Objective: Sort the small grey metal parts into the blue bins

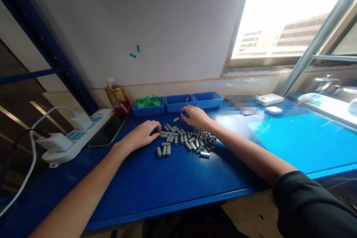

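Observation:
Many silvery hexagonal metal spacers point(186, 145) lie in a loose pile on the blue table, with smaller metal pieces point(206, 135) bunched at its right side. My left hand point(143, 134) rests at the left edge of the pile, its thumb and fingers curved apart, tips close to the nearest spacers. Beyond the pile, my right hand point(195, 116) pinches a small metal spacer point(181, 115) at its fingertips, just in front of the middle blue bin point(178, 106). One similar piece point(187, 99) shows inside that bin.
The left blue bin point(149, 111) holds green plastic packets point(147, 101); the right blue bin point(208, 100) adjoins the middle one. At left are a bottle point(117, 96), a phone point(107, 132) and a power strip point(83, 135) with chargers. White devices point(270, 99) lie at right.

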The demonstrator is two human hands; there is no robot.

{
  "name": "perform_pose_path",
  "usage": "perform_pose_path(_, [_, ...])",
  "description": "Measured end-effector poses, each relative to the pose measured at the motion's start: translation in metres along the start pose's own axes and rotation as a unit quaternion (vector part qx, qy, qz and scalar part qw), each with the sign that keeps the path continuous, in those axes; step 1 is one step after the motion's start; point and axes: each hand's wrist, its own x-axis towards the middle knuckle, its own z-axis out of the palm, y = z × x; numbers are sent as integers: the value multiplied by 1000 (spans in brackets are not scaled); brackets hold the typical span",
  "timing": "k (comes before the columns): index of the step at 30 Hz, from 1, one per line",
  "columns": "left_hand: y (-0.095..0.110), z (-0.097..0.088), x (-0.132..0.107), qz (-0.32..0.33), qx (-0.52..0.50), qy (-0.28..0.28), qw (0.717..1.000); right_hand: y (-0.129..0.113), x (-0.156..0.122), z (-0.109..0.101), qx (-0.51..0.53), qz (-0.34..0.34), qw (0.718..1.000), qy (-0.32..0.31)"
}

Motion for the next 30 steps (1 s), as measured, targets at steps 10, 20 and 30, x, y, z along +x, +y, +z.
perform_pose_path(10, [-1, 5, 2, 21, -22, 34, 999, -5, 2, 15, -6, 13, 999, -44])
perform_pose_path(20, [10, 0, 1, 48, -11, 109, 993, -1, 5, 21, -4, 36, 999, -13])
perform_pose_path(30, [32, 7, -1, 123, -22, 127, 984, -40, 1, -79, 104, -179, 861, 465])
